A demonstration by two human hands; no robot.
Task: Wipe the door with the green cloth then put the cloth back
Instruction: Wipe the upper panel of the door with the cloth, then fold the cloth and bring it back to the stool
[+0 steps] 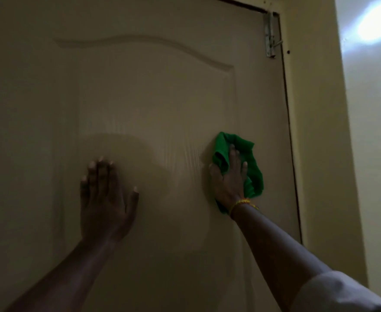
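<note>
A cream door (151, 97) with a raised arched panel fills the head view. My right hand (229, 176) presses the bunched green cloth (253, 167) flat against the door near the panel's right edge, fingers spread over it. The cloth sticks out above, to the right and below the hand. My left hand (107, 197) rests flat on the door panel to the left, fingers apart and pointing up, holding nothing.
A metal latch bolt (270, 34) is fixed at the door's upper right corner. The door frame (308, 131) runs down the right side, with a pale wall (374, 131) and a bright light patch beyond it.
</note>
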